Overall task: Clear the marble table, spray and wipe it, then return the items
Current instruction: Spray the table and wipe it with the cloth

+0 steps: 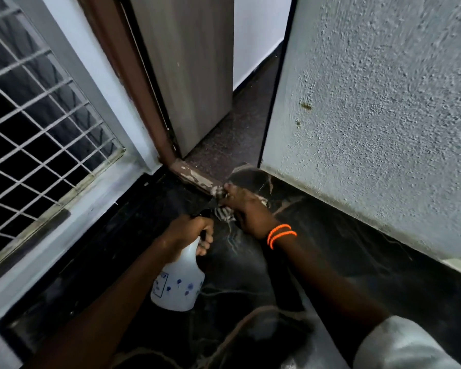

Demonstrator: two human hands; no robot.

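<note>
My left hand [189, 233] grips the neck and trigger of a white spray bottle [179, 283] with blue print, held upright over the black veined marble surface [336, 251]. My right hand [246, 210], with orange bands on the wrist, holds a crumpled pale striped cloth [223, 214]. It presses the cloth onto the far corner of the marble, next to the worn doorstep [194, 177]. The hand hides most of the cloth. The bottle's nozzle points toward the cloth.
A barred window [37, 129] with a pale sill runs along the left edge of the marble. A brown door frame [133, 75] and a grey door [192, 75] stand ahead, half open. A rough plastered wall [383, 115] bounds the right side.
</note>
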